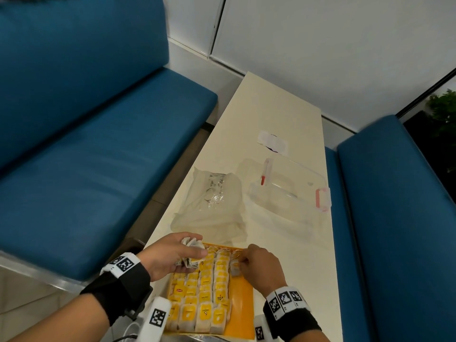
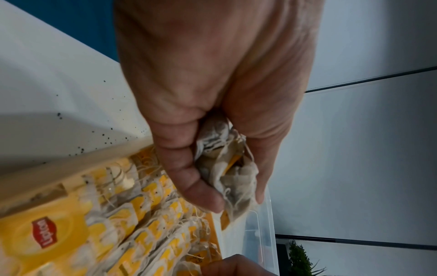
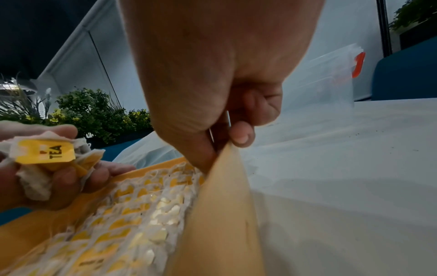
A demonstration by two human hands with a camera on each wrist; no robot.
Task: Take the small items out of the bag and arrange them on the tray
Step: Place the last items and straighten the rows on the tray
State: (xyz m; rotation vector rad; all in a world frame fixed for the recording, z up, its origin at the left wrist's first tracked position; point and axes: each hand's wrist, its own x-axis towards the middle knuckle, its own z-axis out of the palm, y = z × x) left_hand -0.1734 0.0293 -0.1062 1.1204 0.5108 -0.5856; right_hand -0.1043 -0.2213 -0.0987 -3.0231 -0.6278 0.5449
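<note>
Overhead, the left hand [image 1: 170, 255] clutches a crumpled bunch of papery tea bags [image 1: 188, 253] over the flat yellow tray [image 1: 243, 302], where rows of yellow-tagged bags lie. The right hand [image 1: 259, 265] pinches one bag at the fourth row. A limp translucent plastic bag [image 1: 212, 208] sits just beyond the tray.

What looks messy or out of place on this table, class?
Dark specks, probably loose tea, are scattered on the white table beside the yellow tray. The left hand grips a crumpled bunch of tea bags, unlike the neat rows of bags on the tray.
</note>
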